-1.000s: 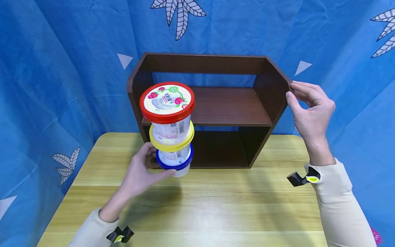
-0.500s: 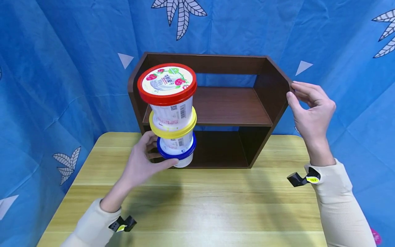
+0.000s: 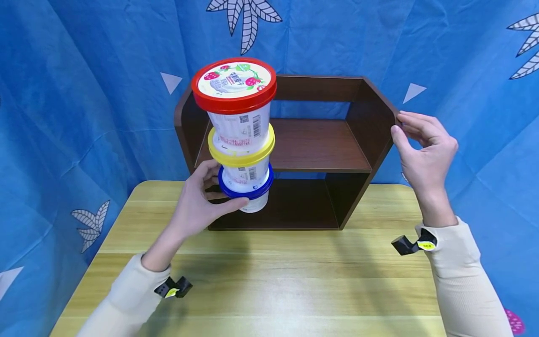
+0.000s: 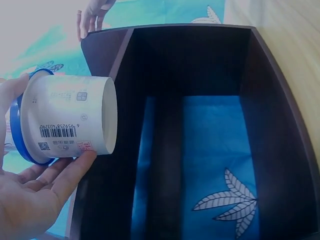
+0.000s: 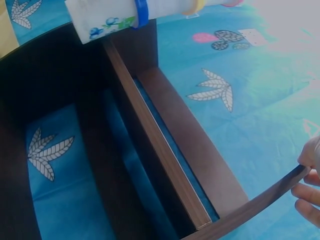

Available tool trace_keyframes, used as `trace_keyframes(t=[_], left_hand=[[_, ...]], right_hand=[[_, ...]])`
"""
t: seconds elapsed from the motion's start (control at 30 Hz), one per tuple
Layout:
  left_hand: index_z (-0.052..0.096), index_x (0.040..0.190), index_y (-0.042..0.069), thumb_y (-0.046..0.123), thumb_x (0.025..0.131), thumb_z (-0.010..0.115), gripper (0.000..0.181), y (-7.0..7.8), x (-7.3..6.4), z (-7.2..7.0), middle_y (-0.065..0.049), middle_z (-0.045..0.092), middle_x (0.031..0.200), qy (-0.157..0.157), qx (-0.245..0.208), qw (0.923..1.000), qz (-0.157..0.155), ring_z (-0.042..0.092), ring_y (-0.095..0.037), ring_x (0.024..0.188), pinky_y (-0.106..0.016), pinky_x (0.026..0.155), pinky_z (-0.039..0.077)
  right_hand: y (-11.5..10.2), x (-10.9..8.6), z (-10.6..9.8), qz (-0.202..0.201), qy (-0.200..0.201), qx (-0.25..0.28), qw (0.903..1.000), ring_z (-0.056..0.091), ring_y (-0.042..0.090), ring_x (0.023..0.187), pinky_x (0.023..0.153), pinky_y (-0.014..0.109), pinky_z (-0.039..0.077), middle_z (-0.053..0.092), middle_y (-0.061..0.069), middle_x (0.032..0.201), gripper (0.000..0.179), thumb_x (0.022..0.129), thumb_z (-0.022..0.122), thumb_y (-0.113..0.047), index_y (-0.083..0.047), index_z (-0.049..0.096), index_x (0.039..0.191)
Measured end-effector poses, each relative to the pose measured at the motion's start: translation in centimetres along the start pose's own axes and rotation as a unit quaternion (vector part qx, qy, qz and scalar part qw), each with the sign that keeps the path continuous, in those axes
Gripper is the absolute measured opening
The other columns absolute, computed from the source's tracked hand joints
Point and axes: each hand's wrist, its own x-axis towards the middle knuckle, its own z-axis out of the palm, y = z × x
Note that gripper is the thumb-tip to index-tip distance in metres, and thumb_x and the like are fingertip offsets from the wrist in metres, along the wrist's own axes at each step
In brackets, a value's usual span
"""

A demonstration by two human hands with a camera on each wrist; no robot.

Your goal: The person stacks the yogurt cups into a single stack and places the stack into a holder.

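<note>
Three white tubs stand stacked in the air in the head view: the red-lidded tub [image 3: 240, 126] on top, the yellow-lidded tub [image 3: 244, 173] in the middle, the blue-lidded tub [image 3: 254, 205] lowest. My left hand [image 3: 195, 201] grips the blue-lidded tub around its side, thumb in front and fingers behind. In the left wrist view that tub [image 4: 70, 115] shows its barcode and bare base. The stack is in front of the left part of a dark brown two-tier shelf [image 3: 320, 145]. My right hand [image 3: 427, 150] pinches the shelf's upper right side edge between thumb and fingers.
The shelf stands on a light wooden table [image 3: 294, 281] against a blue leaf-patterned curtain [image 3: 105, 93]. Its middle board [image 3: 311, 145] divides an upper tier from a lower one. Side panels rise at both ends, and a rail runs across the back.
My left hand has lifted the tub stack upward and slightly to the right, from low before the shelf to higher up. My right hand has stayed on the shelf edge.
</note>
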Motion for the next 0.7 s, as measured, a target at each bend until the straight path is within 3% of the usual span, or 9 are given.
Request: trace_keyframes(t=[0.17, 0.5, 0.7], left_hand=[[0.049, 0.146, 0.008, 0.009, 0.082, 0.090, 0.076, 0.6, 1.1, 0.1, -0.011, 0.066, 0.134, 0.003, 0.003, 0.9998, 0.020, 0.070, -0.027, 0.113, -0.039, 0.089, 0.069], [0.048, 0.148, 0.008, 0.011, 0.085, 0.088, 0.075, 1.7, 3.3, 0.0, -0.012, 0.066, 0.137, -0.005, -0.004, 0.9997, 0.026, 0.071, -0.029, 0.115, -0.033, 0.087, 0.068], [0.049, 0.148, 0.008, 0.012, 0.085, 0.088, 0.074, 2.3, 3.8, 0.2, -0.012, 0.067, 0.134, -0.008, -0.007, 0.9997, 0.024, 0.073, -0.029, 0.113, -0.046, 0.090, 0.069]], right_hand=[[-0.1, 0.0, -0.1, -0.001, 0.001, 0.001, 1.0000, 0.071, -0.005, 0.093, 0.094, 0.009, 0.058, 0.079, -0.011, 0.112, 0.024, 0.092, 0.079, -0.006, -0.002, 0.080, 0.116], [0.3, 0.0, 0.0, -0.007, 0.000, 0.003, 1.0000, 0.071, -0.005, 0.092, 0.094, 0.009, 0.058, 0.079, -0.012, 0.112, 0.024, 0.092, 0.079, -0.006, -0.002, 0.080, 0.116], [0.6, 0.1, 0.0, -0.019, -0.001, 0.002, 0.9998, 0.072, -0.005, 0.092, 0.093, 0.010, 0.059, 0.080, -0.008, 0.112, 0.023, 0.092, 0.078, -0.006, -0.005, 0.081, 0.115]])
